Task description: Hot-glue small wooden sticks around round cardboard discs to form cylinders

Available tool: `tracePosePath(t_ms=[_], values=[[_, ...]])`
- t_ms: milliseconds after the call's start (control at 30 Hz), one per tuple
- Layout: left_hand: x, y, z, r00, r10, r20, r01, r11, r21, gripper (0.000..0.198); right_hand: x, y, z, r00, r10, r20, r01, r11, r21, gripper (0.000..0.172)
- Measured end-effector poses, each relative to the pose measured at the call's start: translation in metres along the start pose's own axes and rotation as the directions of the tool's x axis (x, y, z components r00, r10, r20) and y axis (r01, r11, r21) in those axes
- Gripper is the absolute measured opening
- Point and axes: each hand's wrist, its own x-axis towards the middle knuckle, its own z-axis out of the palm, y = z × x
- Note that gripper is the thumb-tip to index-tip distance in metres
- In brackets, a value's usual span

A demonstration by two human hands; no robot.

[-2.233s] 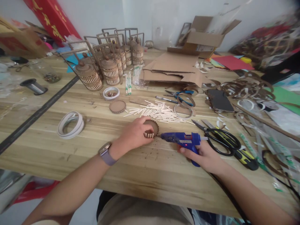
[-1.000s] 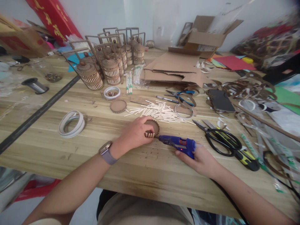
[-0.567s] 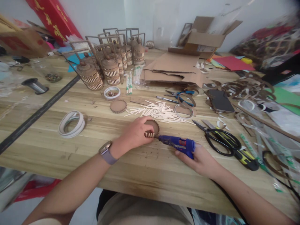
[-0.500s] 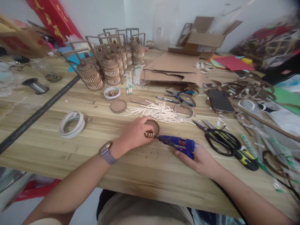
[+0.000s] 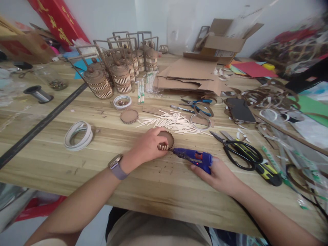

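Tabletop [image 5: 146,198]: disc [image 5: 168,137] gripped by left fingers [image 5: 161,139], glue gun [image 5: 192,156] by right fingers [image 5: 202,172]; burns risked if nozzle [image 5: 171,149] slips.

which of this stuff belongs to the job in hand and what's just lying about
In use:
glue gun, in the right hand
disc, held by the left hand
short sticks on its rim
loose sticks, likely, since they look alike

Lying about, it seems:
scissors
knife
phone
pliers
spool
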Motion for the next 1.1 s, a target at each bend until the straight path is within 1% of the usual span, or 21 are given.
tracePosePath(t_ms=[167, 233, 300, 333, 367, 400, 467, 533, 567, 600, 667, 700, 733, 767, 800, 833, 900, 933, 1000, 1067, 1100], values=[[0.000, 0.000, 0.000, 1.000, 0.002, 0.006, -0.002, 1.000, -0.001, 0.010, 0.000, -0.001, -0.002, 0.999, 0.051, -0.017, -0.050, 0.998, 0.046, 0.026], [0.000, 0.000, -0.001, 1.000, 0.000, 0.007, 0.000, 1.000, 0.001, 0.011, -0.002, 0.001, -0.006, 0.988, 0.150, -0.035, -0.147, 0.987, 0.071, 0.028], [0.000, 0.000, -0.001, 1.000, -0.012, 0.013, 0.012, 1.000, 0.003, 0.013, -0.004, 0.004, -0.012, 0.955, 0.295, -0.012, -0.290, 0.945, 0.151, 0.036], [0.000, 0.001, -0.002, 1.000, -0.020, 0.019, 0.020, 1.000, 0.005, 0.014, -0.005, 0.005, -0.015, 0.934, 0.354, 0.046, -0.355, 0.909, 0.220, 0.042], [0.000, 0.001, -0.002, 0.999, -0.026, 0.026, 0.026, 1.000, 0.007, 0.014, -0.005, 0.006, -0.017, 0.911, 0.386, 0.144, -0.412, 0.861, 0.298, 0.048], [0.000, 0.001, -0.002, 0.999, -0.031, 0.031, 0.031, 0.999, 0.010, 0.014, -0.005, 0.005, -0.019, 0.883, 0.388, 0.263, -0.464, 0.803, 0.374, 0.052], [0.000, 0.002, -0.003, 0.999, -0.041, 0.034, 0.040, 0.999, 0.016, 0.014, -0.003, 0.003, -0.021, 0.804, 0.330, 0.494, -0.567, 0.674, 0.473, 0.057], [0.000, 0.002, -0.003, 0.998, -0.047, 0.035, 0.046, 0.999, 0.017, 0.015, 0.000, -0.002, -0.020, 0.713, 0.272, 0.646, -0.659, 0.576, 0.484, 0.058], [0.000, 0.002, -0.003, 0.998, -0.049, 0.037, 0.048, 0.999, 0.017, 0.015, 0.002, -0.005, -0.020, 0.676, 0.262, 0.689, -0.690, 0.554, 0.466, 0.060], [0.000, 0.002, -0.003, 0.998, -0.052, 0.040, 0.051, 0.999, 0.018, 0.015, 0.004, -0.008, -0.020, 0.647, 0.265, 0.715, -0.708, 0.558, 0.434, 0.061], [0.000, 0.002, -0.002, 0.997, -0.059, 0.045, 0.058, 0.998, 0.018, 0.015, 0.008, -0.013, -0.024, 0.617, 0.300, 0.727, -0.696, 0.640, 0.326, 0.062], [0.000, 0.002, -0.002, 0.997, -0.065, 0.045, 0.065, 0.998, 0.018, 0.015, 0.009, -0.016, -0.027, 0.619, 0.325, 0.715, -0.660, 0.708, 0.250, 0.060], [0.000, 0.002, -0.002, 0.996, -0.073, 0.045, 0.072, 0.997, 0.019, 0.016, 0.009, -0.018, -0.030, 0.634, 0.350, 0.689, -0.600, 0.785, 0.155, 0.057], [-0.001, 0.002, -0.002, 0.996, -0.079, 0.045, 0.078, 0.997, 0.021, 0.016, 0.010, -0.020, -0.034, 0.662, 0.369, 0.652, -0.518, 0.855, 0.041, 0.053], [-0.001, 0.001, -0.001, 0.995, -0.083, 0.047, 0.082, 0.996, 0.025, 0.016, 0.010, -0.022, -0.038, 0.700, 0.381, 0.604, -0.424, 0.902, -0.078, 0.049], [-0.001, 0.001, -0.001, 0.995, -0.086, 0.049, 0.085, 0.996, 0.030, 0.017, 0.010, -0.024, -0.043, 0.737, 0.381, 0.558, -0.331, 0.924, -0.193, 0.045], [-0.001, 0.001, -0.001, 0.994, -0.092, 0.051, 0.090, 0.995, 0.039, 0.021, 0.013, -0.023, -0.049, 0.800, 0.357, 0.482, -0.191, 0.914, -0.358, 0.042], [-0.001, 0.002, -0.001, 0.994, -0.097, 0.051, 0.095, 0.995, 0.041, 0.025, 0.016, -0.021, -0.052, 0.826, 0.337, 0.452, -0.152, 0.905, -0.397, 0.042], [-0.001, 0.002, -0.001, 0.993, -0.107, 0.049, 0.105, 0.994, 0.041, 0.031, 0.026, -0.013, -0.054, 0.881, 0.285, 0.377, -0.111, 0.900, -0.421, 0.037], [-0.001, 0.003, -0.002, 0.992, -0.119, 0.046, 0.117, 0.992, 0.039, 0.040, 0.040, -0.002, -0.052, 0.948, 0.219, 0.231, -0.102, 0.897, -0.430, 0.025], [-0.001, 0.003, -0.002, 0.991, -0.124, 0.044, 0.122, 0.992, 0.040, 0.045, 0.048, 0.004, -0.050, 0.972, 0.190, 0.139, -0.108, 0.885, -0.453, 0.020]])
